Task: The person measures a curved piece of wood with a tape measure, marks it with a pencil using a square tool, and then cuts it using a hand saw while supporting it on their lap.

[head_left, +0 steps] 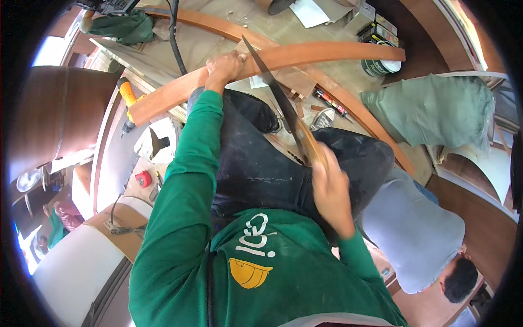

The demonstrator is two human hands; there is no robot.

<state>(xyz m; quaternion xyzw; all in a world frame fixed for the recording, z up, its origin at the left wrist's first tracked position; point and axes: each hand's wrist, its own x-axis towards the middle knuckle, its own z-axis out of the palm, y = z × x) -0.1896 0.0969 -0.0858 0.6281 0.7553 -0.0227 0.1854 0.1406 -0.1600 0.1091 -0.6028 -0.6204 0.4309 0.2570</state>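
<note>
A long, curved reddish-brown wooden beam point(321, 53) crosses in front of me, passing over my left knee. My left hand point(224, 70) is clamped over its upper edge, fingers wrapped round the wood. In my right hand point(332, 191) is the wooden handle of a handsaw point(279, 95), fingers closed round it. The dark, tapering blade slants up and to the left, its tip beyond the beam. Just right of my left hand, the blade crosses the beam; whether its teeth sit in a cut cannot be told. Slight blur softens the right hand and the blade.
A yellow drill point(127, 91) stands by the beam's left end; a red tape measure point(143, 179) lies below it. Another curved beam point(376, 136) passes behind. A sealant tube point(330, 102) and white bucket point(381, 66) are farther off. At right, a person in grey point(411, 229) bends close by.
</note>
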